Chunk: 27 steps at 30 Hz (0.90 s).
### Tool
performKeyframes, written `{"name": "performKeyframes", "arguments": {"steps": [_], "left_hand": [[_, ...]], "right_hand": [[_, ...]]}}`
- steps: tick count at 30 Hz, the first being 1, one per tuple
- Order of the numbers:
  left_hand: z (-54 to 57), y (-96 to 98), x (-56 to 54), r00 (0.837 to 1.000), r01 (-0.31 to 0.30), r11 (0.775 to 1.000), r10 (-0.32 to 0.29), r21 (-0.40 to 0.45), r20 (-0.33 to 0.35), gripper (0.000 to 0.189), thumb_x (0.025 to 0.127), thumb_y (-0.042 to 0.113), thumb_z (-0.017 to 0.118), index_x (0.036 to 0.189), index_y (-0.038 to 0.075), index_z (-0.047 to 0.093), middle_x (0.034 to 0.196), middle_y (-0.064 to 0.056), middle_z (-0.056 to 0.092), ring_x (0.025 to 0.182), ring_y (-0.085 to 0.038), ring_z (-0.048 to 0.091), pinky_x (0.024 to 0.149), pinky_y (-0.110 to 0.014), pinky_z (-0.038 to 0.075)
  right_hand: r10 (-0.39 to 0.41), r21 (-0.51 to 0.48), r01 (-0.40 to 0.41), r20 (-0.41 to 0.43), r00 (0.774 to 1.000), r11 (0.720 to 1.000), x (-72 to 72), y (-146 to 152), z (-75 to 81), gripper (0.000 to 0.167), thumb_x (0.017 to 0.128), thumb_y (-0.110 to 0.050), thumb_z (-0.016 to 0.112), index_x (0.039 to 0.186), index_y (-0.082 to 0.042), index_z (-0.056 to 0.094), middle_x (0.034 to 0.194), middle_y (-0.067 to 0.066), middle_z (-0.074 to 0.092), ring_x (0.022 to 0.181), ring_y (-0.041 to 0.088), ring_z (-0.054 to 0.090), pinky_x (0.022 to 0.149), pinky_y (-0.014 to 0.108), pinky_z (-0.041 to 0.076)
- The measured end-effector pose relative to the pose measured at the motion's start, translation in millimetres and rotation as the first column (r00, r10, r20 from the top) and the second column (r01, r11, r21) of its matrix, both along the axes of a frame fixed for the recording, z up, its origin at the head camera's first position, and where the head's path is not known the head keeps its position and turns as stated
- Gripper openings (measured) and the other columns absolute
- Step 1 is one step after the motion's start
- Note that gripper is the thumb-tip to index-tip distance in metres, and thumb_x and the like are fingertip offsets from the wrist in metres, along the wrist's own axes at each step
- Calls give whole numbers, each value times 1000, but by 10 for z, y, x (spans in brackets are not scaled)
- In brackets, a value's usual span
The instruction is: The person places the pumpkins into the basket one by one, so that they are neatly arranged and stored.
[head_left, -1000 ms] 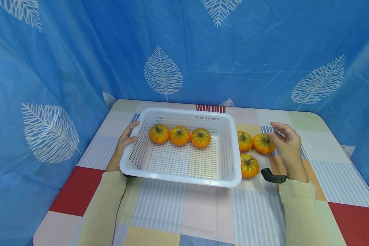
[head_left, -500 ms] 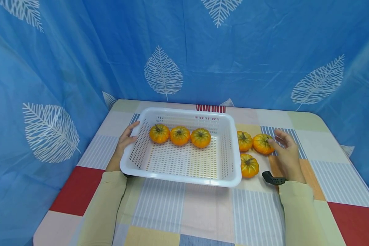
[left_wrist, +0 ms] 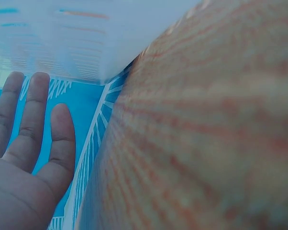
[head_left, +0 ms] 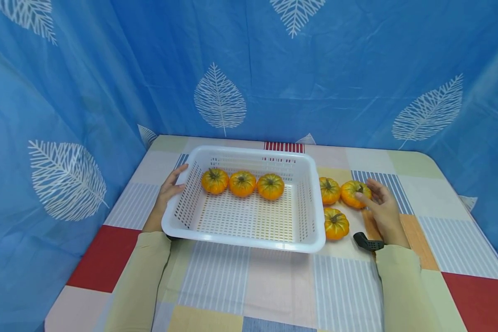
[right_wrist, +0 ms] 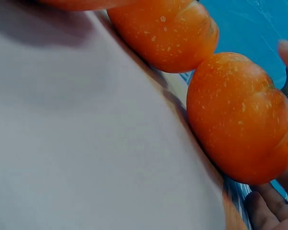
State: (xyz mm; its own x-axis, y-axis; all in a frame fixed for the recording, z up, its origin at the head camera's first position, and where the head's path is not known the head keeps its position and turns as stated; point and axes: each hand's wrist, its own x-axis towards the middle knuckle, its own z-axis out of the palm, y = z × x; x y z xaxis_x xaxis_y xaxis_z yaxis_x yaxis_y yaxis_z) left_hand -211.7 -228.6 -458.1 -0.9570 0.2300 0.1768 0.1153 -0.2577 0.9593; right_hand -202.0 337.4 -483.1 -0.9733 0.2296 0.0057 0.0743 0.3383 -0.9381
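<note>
A white plastic basket [head_left: 242,245] holds three small orange pumpkins in a row: a left one [head_left: 215,180], a middle one [head_left: 242,184] and a right one [head_left: 270,186]. My left hand [head_left: 164,196] rests at the basket's left side, fingers straight; the left wrist view shows several fingers [left_wrist: 38,96] extended near its wall. My right hand [head_left: 383,210] is spread around a pumpkin [head_left: 354,193] on the cloth, thumb over its near top and fingers at its far right side. In the right wrist view the thumb tip stands apart from that pumpkin [right_wrist: 239,117].
Two more pumpkins lie between the basket and my right hand, one behind [head_left: 329,190] and one nearer [head_left: 336,224]. A patchwork cloth [head_left: 274,290] covers the table. Blue leaf-print curtains [head_left: 315,92] hang behind and at the sides.
My right hand has lowered slightly toward the person and left, its fingers coming down around the right-hand pumpkin. The left hand, basket and pumpkins have stayed in place.
</note>
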Motion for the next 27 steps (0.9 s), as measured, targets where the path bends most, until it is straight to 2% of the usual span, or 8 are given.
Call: {"name": "performKeyframes", "arguments": {"steps": [3, 10, 14, 20, 27], "left_hand": [[2, 0, 8, 1000, -3, 1000, 3, 8, -1, 63, 101, 4, 34, 152, 37, 51, 174, -17, 17, 142, -25, 42, 105, -33, 49], [26, 16, 39, 1000, -8, 1000, 8, 3, 13, 64, 102, 4, 35, 154, 38, 51, 177, -18, 13, 151, -32, 33, 108, -35, 47], [36, 26, 41, 1000, -11, 1000, 11, -6, 15, 65, 102, 4, 34, 155, 38, 50, 177, -17, 15, 150, -33, 34, 108, -36, 47], [38, 23, 30, 1000, -6, 1000, 5, 4, 13, 64, 101, 4, 35, 154, 38, 51, 175, -15, 18, 145, -28, 39, 106, -34, 48], [16, 2, 29, 1000, 5, 1000, -5, 18, -9, 65, 102, 3, 35, 155, 38, 51, 174, -16, 16, 146, -27, 38, 107, -34, 47]], "right_hand": [[56, 7, -56, 24, 998, 998, -9, 4, 1, 84, 107, -26, 70, 170, -2, 22, 175, 26, 22, 162, 42, 20, 130, 39, 18], [121, -21, -120, 38, 992, 993, 18, 13, 10, 89, 106, -20, 71, 171, -1, 15, 177, 27, 15, 163, 43, 17, 129, 31, 20], [125, -29, -123, 49, 991, 992, 37, 9, 19, 92, 104, -21, 74, 172, -3, 14, 178, 25, 13, 163, 43, 14, 129, 35, 19], [123, -18, -122, 67, 990, 992, 54, -4, 22, 96, 102, -19, 77, 172, -5, 13, 178, 25, 11, 164, 44, 11, 130, 46, 15], [115, -21, -114, 49, 992, 993, 41, 6, -6, 94, 102, -17, 77, 172, -5, 16, 178, 25, 15, 164, 43, 14, 129, 40, 19]]}}
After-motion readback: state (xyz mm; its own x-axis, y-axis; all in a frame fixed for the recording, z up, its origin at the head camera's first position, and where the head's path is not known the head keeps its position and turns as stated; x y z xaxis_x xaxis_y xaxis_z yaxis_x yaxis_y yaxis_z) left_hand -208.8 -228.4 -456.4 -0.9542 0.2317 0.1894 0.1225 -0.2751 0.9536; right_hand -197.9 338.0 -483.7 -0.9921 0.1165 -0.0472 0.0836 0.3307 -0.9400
